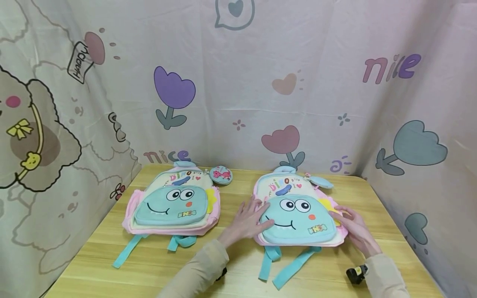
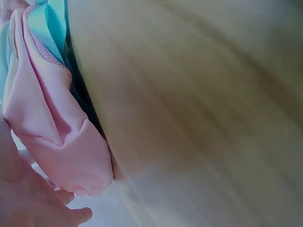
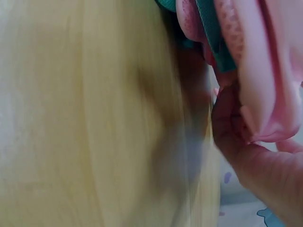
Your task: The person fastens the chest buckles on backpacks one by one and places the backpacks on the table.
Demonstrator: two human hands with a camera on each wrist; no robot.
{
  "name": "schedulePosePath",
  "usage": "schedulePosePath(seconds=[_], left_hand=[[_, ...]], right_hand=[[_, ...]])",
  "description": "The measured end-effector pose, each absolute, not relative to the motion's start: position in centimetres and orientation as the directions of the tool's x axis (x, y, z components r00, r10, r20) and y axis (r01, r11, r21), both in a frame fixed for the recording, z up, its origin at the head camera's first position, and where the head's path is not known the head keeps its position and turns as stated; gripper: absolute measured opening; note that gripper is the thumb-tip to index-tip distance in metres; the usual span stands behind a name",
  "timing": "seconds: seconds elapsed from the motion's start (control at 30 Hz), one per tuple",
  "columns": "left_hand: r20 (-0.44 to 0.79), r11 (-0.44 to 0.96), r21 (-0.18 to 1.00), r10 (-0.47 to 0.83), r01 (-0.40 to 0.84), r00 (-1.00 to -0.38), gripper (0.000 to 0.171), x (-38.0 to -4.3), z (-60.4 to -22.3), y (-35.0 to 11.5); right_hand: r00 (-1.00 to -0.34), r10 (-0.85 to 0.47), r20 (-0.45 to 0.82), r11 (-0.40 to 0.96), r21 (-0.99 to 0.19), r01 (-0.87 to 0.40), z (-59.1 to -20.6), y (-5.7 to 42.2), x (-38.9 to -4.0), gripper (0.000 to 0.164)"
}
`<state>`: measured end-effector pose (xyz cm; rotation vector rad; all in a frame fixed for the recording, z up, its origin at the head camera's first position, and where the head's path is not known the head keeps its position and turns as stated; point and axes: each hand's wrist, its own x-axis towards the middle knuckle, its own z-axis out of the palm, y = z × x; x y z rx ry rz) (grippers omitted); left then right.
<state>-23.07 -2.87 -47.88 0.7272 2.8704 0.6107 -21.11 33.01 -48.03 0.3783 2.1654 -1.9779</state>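
Observation:
A children's backpack [image 1: 298, 227] with a mint dinosaur face lies face up on the right half of the table. My left hand [image 1: 244, 221] rests against its left side, fingers spread, thumb on the front pocket. In the left wrist view, loosely bent fingers lie beside the pink side pocket [image 2: 66, 137]. On the opposite edge, my right hand [image 1: 355, 229] grips the bag's side near the yellow spikes [image 1: 329, 205]. The right wrist view has fingers bent round the pink side fabric [image 3: 258, 80]. Some fingertips are hidden by the bag.
A matching backpack [image 1: 171, 207] lies to the left, with a round tag [image 1: 221, 175] at its top. Teal straps [image 1: 296, 269] trail towards the front of the wooden table [image 1: 123, 285]. A printed curtain [image 1: 238, 70] hangs behind and at both sides.

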Motion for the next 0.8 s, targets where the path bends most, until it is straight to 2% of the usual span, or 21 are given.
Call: schedulePosePath(seconds=[0.07, 0.33, 0.8], left_hand=[[-0.012, 0.800, 0.417, 0.478, 0.430, -0.878, 0.071, -23.0, -47.8, -2.9], [0.028, 0.789, 0.407, 0.493, 0.460, -0.870, 0.072, -22.6, -47.2, -2.5], [0.058, 0.786, 0.444, 0.455, 0.432, -0.888, 0.074, -22.1, -46.7, -2.0]], right_hand=[[-0.956, 0.059, -0.287, 0.042, -0.956, 0.289, -47.9, 32.9, -21.0, 0.017], [-0.977, 0.066, -0.205, -0.071, -0.977, 0.201, -47.1, 32.0, -21.0, 0.015], [-0.996, 0.091, -0.009, -0.202, -0.979, -0.009, -45.3, 30.3, -20.7, 0.021]])
